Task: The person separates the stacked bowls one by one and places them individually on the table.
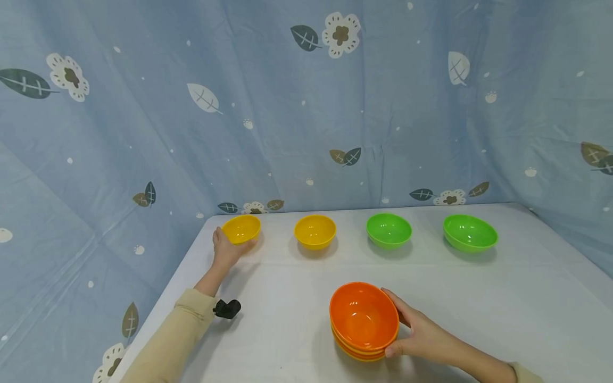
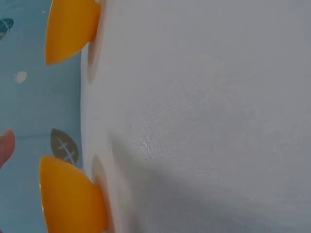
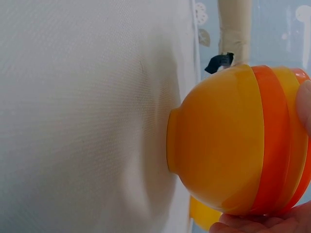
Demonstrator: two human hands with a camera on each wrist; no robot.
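At the far left of the head view, my left hand [image 1: 227,250] is at the near side of a yellow bowl [image 1: 241,229], fingers by its left side and thumb spread to the right. The left wrist view shows that yellow bowl [image 2: 73,196] low down, with a fingertip [image 2: 6,147] apart from it. My right hand [image 1: 419,332] grips the right side of a stack of bowls [image 1: 364,314], thumb at the near side and fingers behind. Yellow and orange layers alternate in the stack [image 3: 218,141] in the right wrist view, with an orange bowl innermost and its base close over the table.
Along the back of the white table [image 1: 282,298] stand another yellow bowl [image 1: 315,232] and two green bowls, one mid-right [image 1: 389,231] and one far right [image 1: 470,233]. A blue patterned cloth [image 1: 268,106] hangs behind. A black device [image 1: 227,309] sits at the left sleeve.
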